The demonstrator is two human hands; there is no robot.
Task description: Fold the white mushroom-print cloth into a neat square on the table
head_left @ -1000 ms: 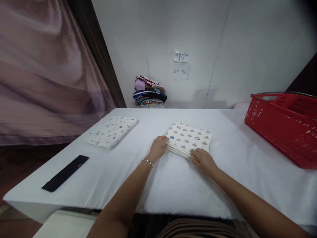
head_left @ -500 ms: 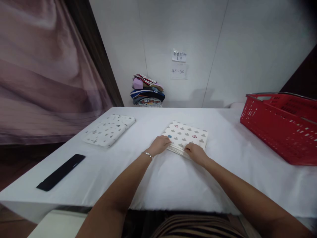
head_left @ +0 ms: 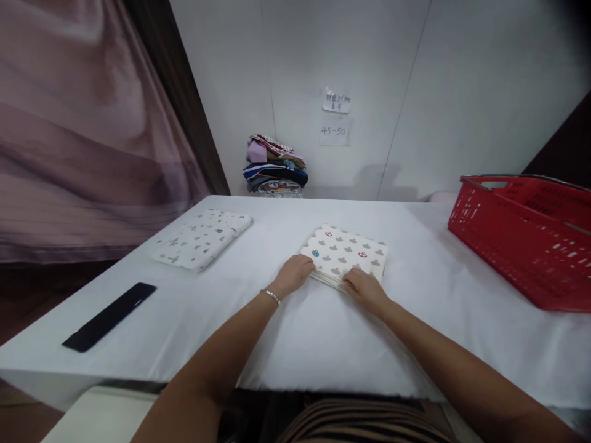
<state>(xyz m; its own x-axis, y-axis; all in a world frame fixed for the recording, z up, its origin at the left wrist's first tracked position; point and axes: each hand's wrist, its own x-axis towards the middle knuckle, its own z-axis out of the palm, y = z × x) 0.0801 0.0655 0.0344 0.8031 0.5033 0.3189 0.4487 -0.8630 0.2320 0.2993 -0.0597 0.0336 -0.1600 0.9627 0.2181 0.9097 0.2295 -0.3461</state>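
Note:
A folded white cloth (head_left: 342, 247) with grey, red and blue printed motifs lies in layers on the white-covered table. At its near left corner, my left hand (head_left: 296, 272) has its fingers closed on the layered edge; a silver bracelet circles that wrist. My right hand (head_left: 364, 289) pinches the near edge further right, fingers bent over the top. The thumbs are mostly hidden. Left of the hands lies a second folded white cloth (head_left: 201, 239) with small grey prints, touched by neither hand.
A black flat strip-like object (head_left: 111, 317) lies at the table's left. On the right stands a red plastic basket (head_left: 517, 246). Beyond the far edge is a stack of folded fabrics (head_left: 276, 169) by the wall, near two paper signs (head_left: 335, 117). A pink curtain (head_left: 83, 135) hangs at left.
My right hand has slid left along the near edge of the cloth, closer to my left hand, and its fingers have curled in. The cloth stays about where it was.

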